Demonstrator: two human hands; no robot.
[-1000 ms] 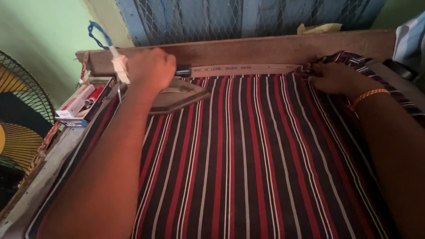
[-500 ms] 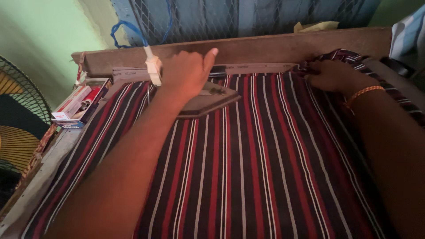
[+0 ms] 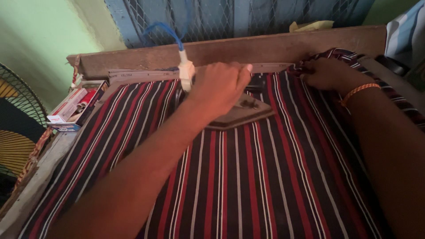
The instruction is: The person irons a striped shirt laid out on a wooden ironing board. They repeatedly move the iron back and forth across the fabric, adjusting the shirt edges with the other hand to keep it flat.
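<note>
Scorching is the risk — left hand [image 3: 221,86] grips the iron [image 3: 241,114] near the striped cloth's [image 3: 248,177] far edge; right hand [image 3: 325,73] pinches fabric close by.

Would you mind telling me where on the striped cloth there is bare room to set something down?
The striped cloth lies bare below the iron, between both forearms. The far edge is crowded: left hand on the iron, right hand on bunched fabric, boxes at the left corner.
</note>
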